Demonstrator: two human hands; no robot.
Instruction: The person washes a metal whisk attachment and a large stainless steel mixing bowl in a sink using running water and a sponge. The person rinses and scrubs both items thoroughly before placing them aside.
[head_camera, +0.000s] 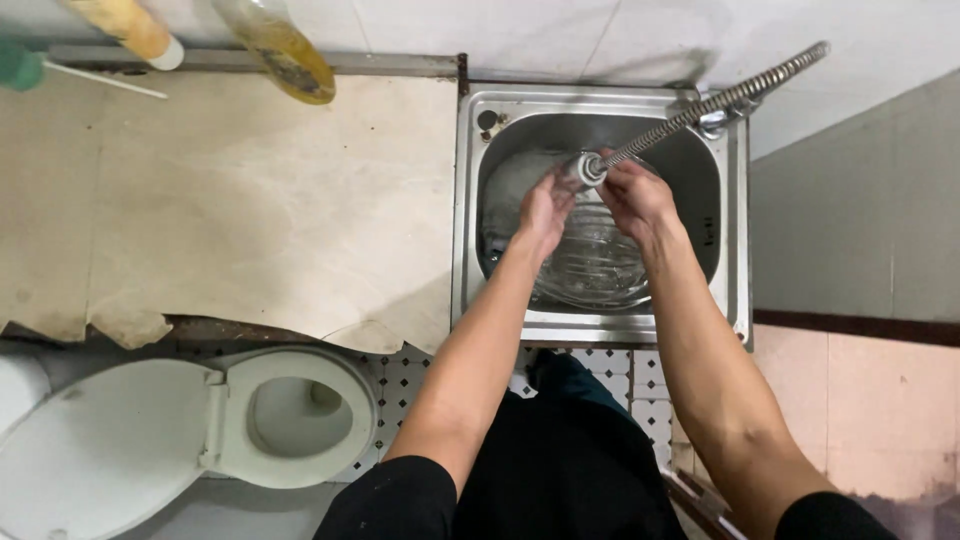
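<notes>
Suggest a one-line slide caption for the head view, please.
Left hand and right hand meet at the flexible tap's nozzle over a steel sink.

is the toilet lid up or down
Up. The toilet lid is swung open away from the seat, leaving the bowl opening exposed.

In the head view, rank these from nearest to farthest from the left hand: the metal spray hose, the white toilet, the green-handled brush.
1. Metal spray hose, nozzle touching the left hand.
2. White toilet, lower left.
3. Green-handled brush, far upper left corner.
</notes>
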